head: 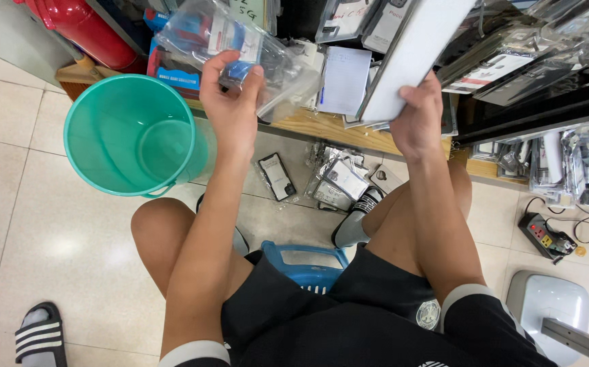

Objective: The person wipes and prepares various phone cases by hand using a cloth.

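My left hand [232, 102] grips a clear plastic packet [240, 51] with a blue and red item inside, held up in front of the shelf. My right hand [418, 115] holds a long flat white box [413, 54] by its lower end, tilted up to the right. Both hands are raised above my knees. I sit on a blue plastic stool [306, 261].
A teal plastic bucket [97, 132] stands on the tiled floor at the left. Several packaged phone cases [338, 178] lie on the floor by my foot. A wooden shelf edge [335, 129] carries more packets. A power strip [544, 236] lies at the right. A sandalled foot [40, 333] shows bottom left.
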